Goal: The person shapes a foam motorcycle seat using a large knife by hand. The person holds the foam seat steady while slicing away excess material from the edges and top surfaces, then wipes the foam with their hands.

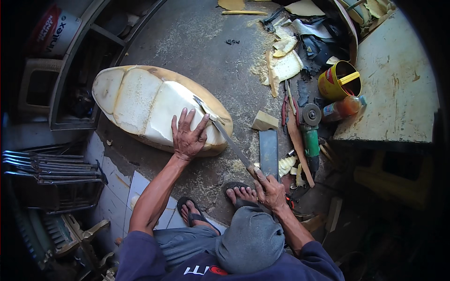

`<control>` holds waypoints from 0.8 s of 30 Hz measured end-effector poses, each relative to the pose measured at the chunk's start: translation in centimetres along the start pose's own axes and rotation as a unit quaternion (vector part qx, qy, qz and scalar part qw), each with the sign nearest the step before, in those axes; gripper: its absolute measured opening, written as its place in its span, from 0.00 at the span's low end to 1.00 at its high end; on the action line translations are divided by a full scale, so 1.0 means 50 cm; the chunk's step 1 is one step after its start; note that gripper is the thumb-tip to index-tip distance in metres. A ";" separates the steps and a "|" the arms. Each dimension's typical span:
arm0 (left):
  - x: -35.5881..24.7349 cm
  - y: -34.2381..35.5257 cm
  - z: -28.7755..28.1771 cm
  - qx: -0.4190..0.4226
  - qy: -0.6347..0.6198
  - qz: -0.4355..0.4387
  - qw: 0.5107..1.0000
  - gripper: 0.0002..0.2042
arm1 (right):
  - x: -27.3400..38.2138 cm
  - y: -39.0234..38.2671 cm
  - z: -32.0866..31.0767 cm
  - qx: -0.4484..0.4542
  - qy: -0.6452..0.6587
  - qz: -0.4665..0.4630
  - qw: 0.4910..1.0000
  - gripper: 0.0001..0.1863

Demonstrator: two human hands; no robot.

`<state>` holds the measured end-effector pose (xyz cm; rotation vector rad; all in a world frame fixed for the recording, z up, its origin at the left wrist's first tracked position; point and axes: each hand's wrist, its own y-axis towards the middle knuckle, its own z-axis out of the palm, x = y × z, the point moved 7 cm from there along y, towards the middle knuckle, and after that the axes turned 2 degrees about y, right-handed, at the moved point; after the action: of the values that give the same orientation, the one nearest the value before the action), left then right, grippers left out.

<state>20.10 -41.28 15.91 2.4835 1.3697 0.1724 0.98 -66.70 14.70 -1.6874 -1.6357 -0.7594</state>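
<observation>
Foam seat on floor; knife across its right end, apparently beneath a shaving. Left hand: fingers spread flat on foam, gripping nothing. Right hand: fingers closed around knife handle. Outward: lettered white-and-red bucket, lettered yellow tin.

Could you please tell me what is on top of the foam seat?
The left hand rests on the foam seat, with a long knife blade across its right end; foam beneath them is covered.
</observation>
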 end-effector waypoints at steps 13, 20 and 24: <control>-0.002 -0.006 -0.005 0.005 -0.016 -0.010 1.000 0.28 | 0.018 0.026 0.013 -0.019 0.035 -0.011 0.999 0.24; 0.009 -0.002 -0.006 0.025 -0.007 -0.012 1.000 0.28 | 0.019 0.052 0.021 -0.021 0.002 -0.028 0.999 0.23; 0.005 0.001 -0.005 -0.008 -0.001 -0.013 1.000 0.28 | 0.009 0.036 0.018 -0.004 0.022 0.001 1.000 0.22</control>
<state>20.23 -41.06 16.14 2.4505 1.3952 0.1751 2.75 -65.70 14.38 -1.6673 -1.6021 -0.7976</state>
